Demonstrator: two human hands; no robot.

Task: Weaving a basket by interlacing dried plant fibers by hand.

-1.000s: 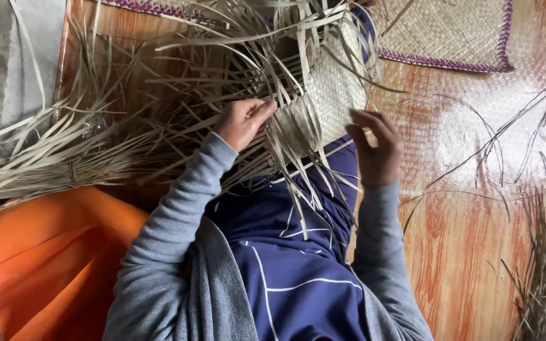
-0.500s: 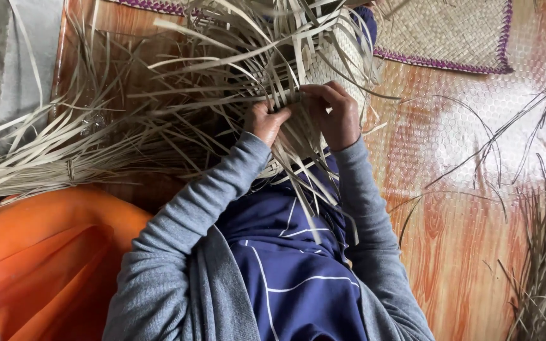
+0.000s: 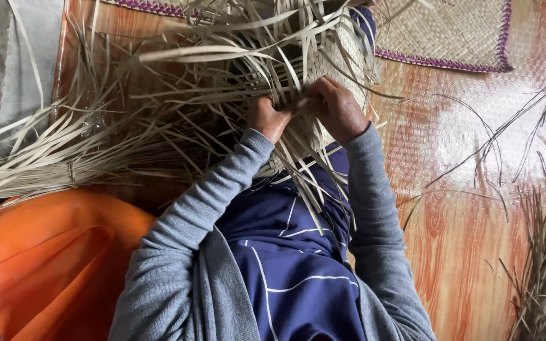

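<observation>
1. Fingers of the left hand (image 3: 266,118) curl shut, pinching pale leaf strips (image 3: 235,57); fingers of the right hand (image 3: 336,108) bend down, pressed together over the same strips.
2. Both hands meet, touching, at the near edge of the half-woven mat (image 3: 349,57); grey sleeves run up from the lap.
3. The mat lies over the blue garment (image 3: 292,265), loose strips fanning left and far.
4. Far right: a finished mat with purple edging (image 3: 456,31).
5. Near left: an orange tub (image 3: 52,265); contents not discernible.

Two hands, left hand (image 3: 266,118) and right hand (image 3: 335,108), are counted, plus one purple-edged woven mat (image 3: 450,31), one half-woven piece (image 3: 342,57), and one orange cloth (image 3: 52,265); loose strips (image 3: 45,151) can't be counted.
</observation>
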